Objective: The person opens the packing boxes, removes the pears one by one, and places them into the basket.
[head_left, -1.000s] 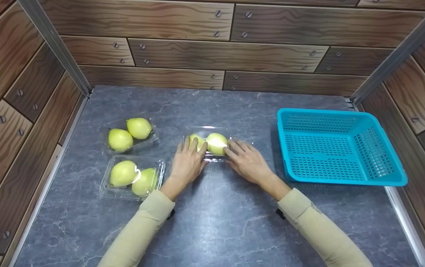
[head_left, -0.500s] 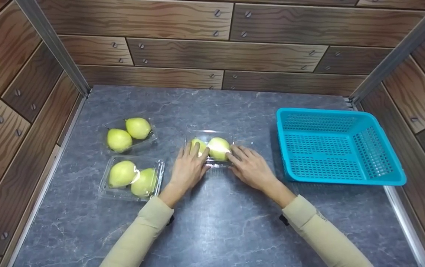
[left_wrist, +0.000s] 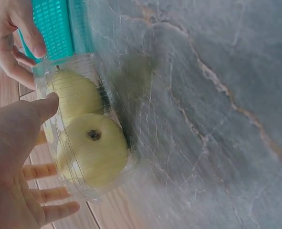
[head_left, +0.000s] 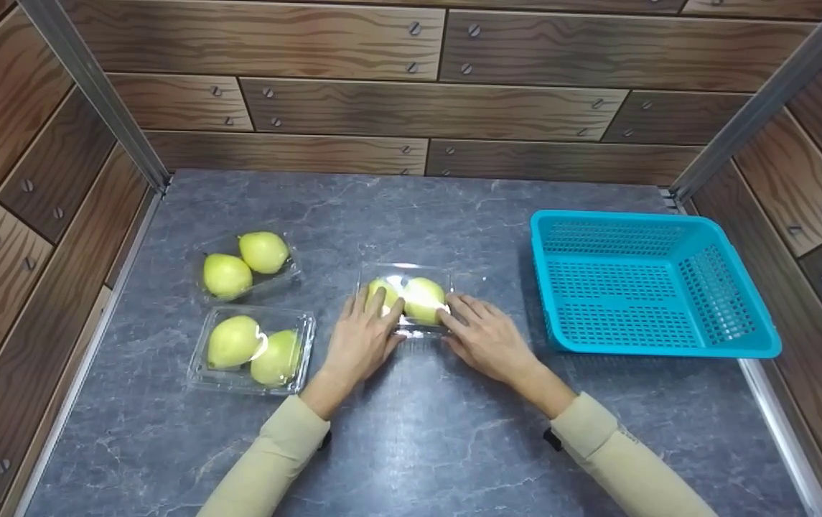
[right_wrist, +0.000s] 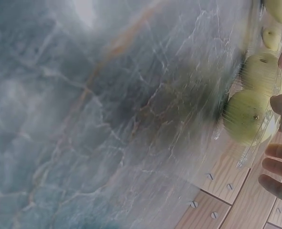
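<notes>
A clear lidded plastic fruit box (head_left: 403,269) with two yellow-green pears (head_left: 423,300) in it lies on the table between both hands. My left hand (head_left: 362,334) touches the lid at the left, its fingers extended over one pear and its thumb (left_wrist: 47,106) at the near edge. At the box's right end, my right hand (head_left: 491,337) rests with its fingers stretched forward and its thumb (right_wrist: 280,102) by the near edge. In the left wrist view the lid lies over both pears (left_wrist: 93,148).
Two more clear boxes stand at the left: a front lidded box (head_left: 199,373) and a back box (head_left: 267,286), each with two pears. A turquoise perforated basket (head_left: 547,287) stands at the right. Wood-patterned walls (head_left: 353,108) bound the grey marbled table (head_left: 411,445).
Both hands and the middle box with its pears have moved a little toward the person. The other boxes and the basket stay put; the head view has shifted slightly.
</notes>
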Demonstrator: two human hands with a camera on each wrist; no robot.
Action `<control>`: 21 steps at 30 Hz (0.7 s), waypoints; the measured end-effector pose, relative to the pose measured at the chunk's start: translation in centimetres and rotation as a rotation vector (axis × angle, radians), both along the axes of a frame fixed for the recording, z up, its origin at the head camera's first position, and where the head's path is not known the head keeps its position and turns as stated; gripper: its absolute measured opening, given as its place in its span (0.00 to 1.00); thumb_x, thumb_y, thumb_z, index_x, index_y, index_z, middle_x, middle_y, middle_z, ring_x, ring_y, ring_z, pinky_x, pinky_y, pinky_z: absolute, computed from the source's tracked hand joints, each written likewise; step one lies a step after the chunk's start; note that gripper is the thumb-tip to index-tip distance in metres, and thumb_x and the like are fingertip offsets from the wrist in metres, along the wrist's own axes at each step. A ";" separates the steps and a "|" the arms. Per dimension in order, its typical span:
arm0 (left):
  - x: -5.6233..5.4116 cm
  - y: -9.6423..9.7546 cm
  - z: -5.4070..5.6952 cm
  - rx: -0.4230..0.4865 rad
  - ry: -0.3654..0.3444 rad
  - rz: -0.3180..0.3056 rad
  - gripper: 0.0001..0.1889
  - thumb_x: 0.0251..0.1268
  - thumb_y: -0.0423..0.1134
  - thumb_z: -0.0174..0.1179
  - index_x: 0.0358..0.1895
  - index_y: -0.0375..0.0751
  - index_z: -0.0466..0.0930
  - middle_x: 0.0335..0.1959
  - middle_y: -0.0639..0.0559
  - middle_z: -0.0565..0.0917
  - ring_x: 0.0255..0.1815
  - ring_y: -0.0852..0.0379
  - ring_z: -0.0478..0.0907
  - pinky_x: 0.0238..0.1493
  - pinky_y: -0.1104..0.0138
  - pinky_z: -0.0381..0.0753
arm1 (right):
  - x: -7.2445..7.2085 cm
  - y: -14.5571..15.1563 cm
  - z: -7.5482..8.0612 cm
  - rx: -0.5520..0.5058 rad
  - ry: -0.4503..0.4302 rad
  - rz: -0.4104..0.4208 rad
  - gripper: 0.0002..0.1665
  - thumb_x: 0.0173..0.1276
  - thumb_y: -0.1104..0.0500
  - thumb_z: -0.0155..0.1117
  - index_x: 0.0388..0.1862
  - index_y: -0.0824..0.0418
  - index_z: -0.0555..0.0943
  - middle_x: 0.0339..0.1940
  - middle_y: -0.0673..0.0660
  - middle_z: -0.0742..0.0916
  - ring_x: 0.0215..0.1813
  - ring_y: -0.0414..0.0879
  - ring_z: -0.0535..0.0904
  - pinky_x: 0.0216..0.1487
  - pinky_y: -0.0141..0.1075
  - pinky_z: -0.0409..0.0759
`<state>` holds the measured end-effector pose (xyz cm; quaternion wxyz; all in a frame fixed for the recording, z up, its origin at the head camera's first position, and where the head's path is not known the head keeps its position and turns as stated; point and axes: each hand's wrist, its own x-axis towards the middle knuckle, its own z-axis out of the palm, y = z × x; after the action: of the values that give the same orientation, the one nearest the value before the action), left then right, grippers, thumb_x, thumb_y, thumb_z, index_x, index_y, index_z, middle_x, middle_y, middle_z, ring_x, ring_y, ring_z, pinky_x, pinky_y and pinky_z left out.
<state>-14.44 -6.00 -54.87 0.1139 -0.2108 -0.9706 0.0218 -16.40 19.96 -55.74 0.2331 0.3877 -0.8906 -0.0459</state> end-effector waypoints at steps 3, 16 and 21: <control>0.3 0.0 0.0 0.003 0.002 -0.007 0.32 0.75 0.65 0.57 0.75 0.56 0.71 0.73 0.41 0.76 0.74 0.35 0.75 0.78 0.46 0.77 | 0.4 0.1 0.1 0.003 0.005 0.003 0.31 0.68 0.42 0.74 0.66 0.53 0.82 0.65 0.59 0.87 0.64 0.54 0.85 0.63 0.46 0.89; 1.5 -0.2 -0.3 0.001 -0.025 -0.043 0.33 0.75 0.66 0.55 0.78 0.58 0.68 0.75 0.42 0.75 0.75 0.34 0.74 0.76 0.45 0.79 | 2.2 0.7 -0.2 -0.017 0.017 0.009 0.31 0.68 0.41 0.75 0.65 0.52 0.83 0.64 0.59 0.87 0.61 0.54 0.87 0.58 0.47 0.92; 1.7 -0.4 -0.5 -0.008 -0.032 -0.050 0.34 0.75 0.67 0.55 0.79 0.59 0.66 0.77 0.42 0.74 0.75 0.33 0.74 0.76 0.44 0.78 | 2.8 0.7 -0.3 -0.048 0.020 0.014 0.31 0.67 0.41 0.75 0.65 0.51 0.83 0.63 0.59 0.88 0.60 0.55 0.88 0.56 0.48 0.93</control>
<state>-12.72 -6.37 -55.34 0.0982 -0.2358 -0.9666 0.0196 -13.64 20.71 -55.99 0.2514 0.3880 -0.8863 -0.0267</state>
